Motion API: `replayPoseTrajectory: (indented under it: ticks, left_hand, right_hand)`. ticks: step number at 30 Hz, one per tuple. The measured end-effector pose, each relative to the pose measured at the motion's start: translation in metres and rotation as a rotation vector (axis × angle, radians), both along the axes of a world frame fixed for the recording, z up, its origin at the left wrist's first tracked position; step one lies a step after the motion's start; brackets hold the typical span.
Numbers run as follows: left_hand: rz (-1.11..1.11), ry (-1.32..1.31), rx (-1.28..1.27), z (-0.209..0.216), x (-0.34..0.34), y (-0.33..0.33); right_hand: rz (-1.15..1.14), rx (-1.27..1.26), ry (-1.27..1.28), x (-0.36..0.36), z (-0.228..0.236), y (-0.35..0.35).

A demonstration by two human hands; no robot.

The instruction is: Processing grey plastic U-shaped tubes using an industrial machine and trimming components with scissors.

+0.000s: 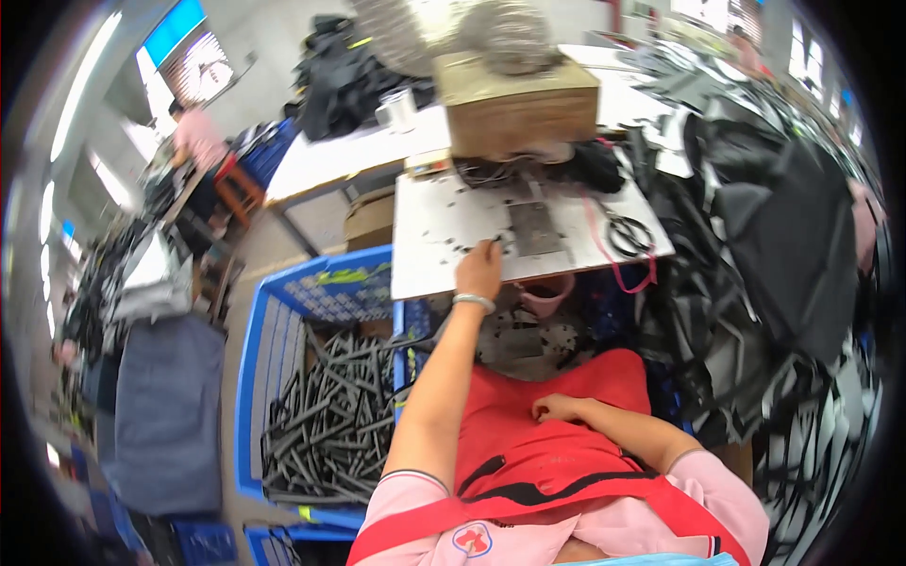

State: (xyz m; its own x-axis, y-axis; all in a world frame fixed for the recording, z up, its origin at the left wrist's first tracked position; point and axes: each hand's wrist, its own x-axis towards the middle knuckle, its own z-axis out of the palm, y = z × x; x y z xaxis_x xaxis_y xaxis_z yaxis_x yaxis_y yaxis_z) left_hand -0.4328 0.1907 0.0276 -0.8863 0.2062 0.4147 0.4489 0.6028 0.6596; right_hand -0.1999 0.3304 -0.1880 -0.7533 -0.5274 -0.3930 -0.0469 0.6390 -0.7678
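Observation:
My left hand point(479, 271), a pale bangle at its wrist, reaches onto the white machine table point(429, 269). Its fingers are pinched together by the near edge of a grey metal plate point(535, 229). Small black bits point(453, 241) lie scattered around; whether one is in the pinch is too small to make out. My right hand point(559, 407) rests with curled fingers on the red apron point(557, 377) over my lap, nothing visible in it. Black-handled scissors point(629, 236) lie at the table's right side, beside a pink cord point(618, 274).
A blue crate point(247, 396) full of dark strips point(330, 415) stands left of my legs. Beneath the table is a pink bucket point(545, 296). Black sheets point(783, 236) pile up on the right. A wooden box point(524, 108) sits behind the metal plate. Another person point(200, 141) sits far left.

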Motion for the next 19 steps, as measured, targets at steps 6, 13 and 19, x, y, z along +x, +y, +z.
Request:
replayPoseTrajectory:
  ticks: [6,13,19]
  left_hand:
    - [-0.009,0.097,0.038,0.002,0.004,-0.002]
    - [0.001,0.086,0.005,0.007,0.007,-0.001]
    - [0.018,0.084,-0.016,0.006,0.009,-0.002]
  right_hand:
    - [-0.390,-0.197,-0.335,-0.006,-0.009,0.023]
    - [-0.300,-0.139,-0.263,-0.010,-0.005,0.013]
    - [-0.329,-0.162,-0.296,-0.011,0.004,0.009]
